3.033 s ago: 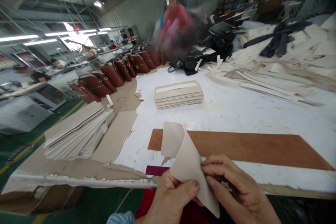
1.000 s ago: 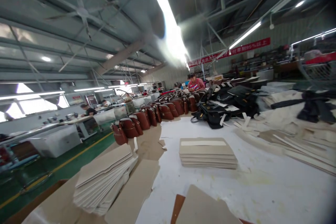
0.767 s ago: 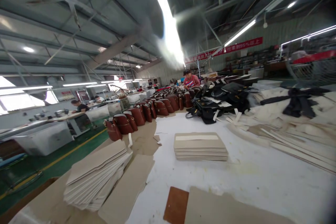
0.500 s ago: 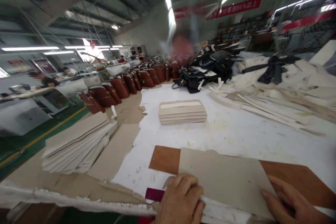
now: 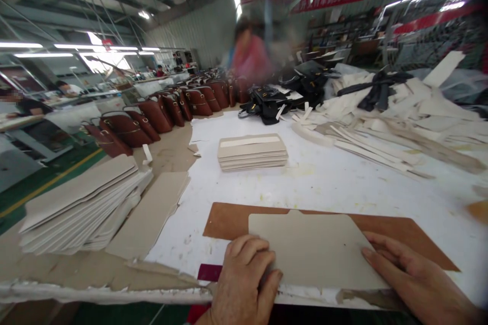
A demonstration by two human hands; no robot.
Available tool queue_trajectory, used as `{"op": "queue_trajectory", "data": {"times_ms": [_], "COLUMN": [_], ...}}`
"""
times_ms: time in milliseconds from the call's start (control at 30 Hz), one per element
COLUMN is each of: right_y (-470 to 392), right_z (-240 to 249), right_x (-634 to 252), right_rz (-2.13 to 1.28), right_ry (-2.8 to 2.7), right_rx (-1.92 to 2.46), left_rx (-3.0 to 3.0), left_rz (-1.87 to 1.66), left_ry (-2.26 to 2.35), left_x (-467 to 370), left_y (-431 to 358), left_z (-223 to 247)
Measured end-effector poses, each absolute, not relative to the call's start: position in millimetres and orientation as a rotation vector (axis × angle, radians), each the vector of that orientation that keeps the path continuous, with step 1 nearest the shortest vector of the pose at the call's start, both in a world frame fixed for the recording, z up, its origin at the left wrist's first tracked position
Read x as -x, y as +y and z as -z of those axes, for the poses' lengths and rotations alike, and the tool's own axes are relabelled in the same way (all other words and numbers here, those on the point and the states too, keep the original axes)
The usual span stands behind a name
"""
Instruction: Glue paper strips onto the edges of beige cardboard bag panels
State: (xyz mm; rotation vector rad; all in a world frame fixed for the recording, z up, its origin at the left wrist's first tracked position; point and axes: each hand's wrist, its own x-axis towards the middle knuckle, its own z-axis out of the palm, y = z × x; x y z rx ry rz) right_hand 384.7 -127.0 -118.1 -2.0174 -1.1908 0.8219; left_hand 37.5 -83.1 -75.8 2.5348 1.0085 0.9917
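A beige board panel [image 5: 312, 249] with a small tab on its far edge lies at the table's near edge. It partly covers a long brown leather piece [image 5: 400, 233], which shows along the far side and both ends. My left hand [image 5: 247, 274] is closed at the panel's left edge, fingers bent and thumb toward the front. At the right edge my right hand [image 5: 407, 274] grips the panel, thumb on top and fingers behind the edge. Beside my left hand lies a purple strip [image 5: 209, 272], partly hidden by it.
A neat stack of beige panels [image 5: 252, 155] stands mid-table. More beige pieces lie fanned in a pile [image 5: 87, 203] at left. Brown bags [image 5: 152, 117] line the far left; black bags [image 5: 267, 101] and offcuts [image 5: 412, 106] lie at back right. A person [image 5: 249, 53] appears blurred beyond.
The beige panel has shifted toward me over the brown leather, so more leather shows along its far side. Both hands have stayed at its edges. The whole view has swung slightly.
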Motion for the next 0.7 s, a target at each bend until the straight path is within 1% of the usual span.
{"op": "queue_trajectory", "data": {"times_ms": [67,100,167,300,467,700], "right_y": [-126.5,-127.2,-129.9,-134.7,-134.1,-137.9], "right_z": [112.0,108.7,103.3,106.2,114.8,95.7], "right_x": [-381.9,-378.7,-370.1,-357.2,-357.3,-332.3], "right_rz": [-0.966,-0.95,-0.794,-0.619,-0.489,-0.238], "right_ry": [-1.211,-1.228,-1.243,-1.21,-1.376,-1.549], "right_rx": [2.056,2.078,2.124,2.228,2.333,2.417], "left_rx": [-2.539,-2.542,-2.558,-2.602,-2.654,-2.684], "left_rz": [-0.967,-0.957,-0.941,-0.95,-0.936,-0.957], "left_ry": [1.047,1.066,1.084,1.115,1.199,1.224], "left_x": [-38.3,-38.7,-39.3,-40.9,-43.1,-43.9], "left_y": [-83.1,-83.0,-82.7,-81.0,-79.8,-79.4], "left_z": [75.6,75.8,77.1,79.9,80.2,82.2]}}
